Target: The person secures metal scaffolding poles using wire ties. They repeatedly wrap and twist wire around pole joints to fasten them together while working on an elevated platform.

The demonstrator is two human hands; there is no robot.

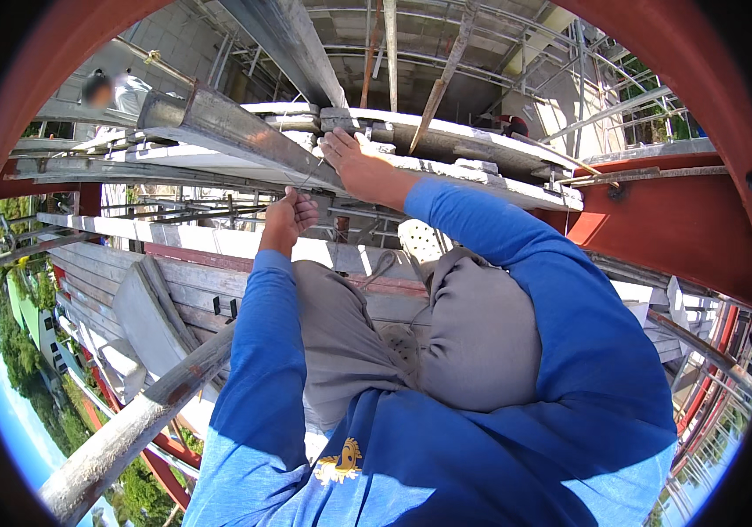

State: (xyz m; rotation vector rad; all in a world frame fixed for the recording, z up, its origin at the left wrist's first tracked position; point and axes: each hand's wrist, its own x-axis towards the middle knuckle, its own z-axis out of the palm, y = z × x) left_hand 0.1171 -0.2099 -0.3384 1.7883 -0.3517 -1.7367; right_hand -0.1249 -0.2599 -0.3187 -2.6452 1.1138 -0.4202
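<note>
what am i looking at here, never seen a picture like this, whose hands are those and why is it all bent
There's no machine here: these are a person's own bare hands, in blue sleeves. The single picture comes from a fisheye camera on their head, looking down, so straight edges curve near the rim.

The left hand is curled below a grey metal beam, perhaps pinching a thin wire; it is too fine to be sure. The right hand is open, fingers stretched out, near the beam's end.

Below are the person's grey trousers and planks, with a curved grey sheet lying over them. A thick pole slants in at lower left.
</note>
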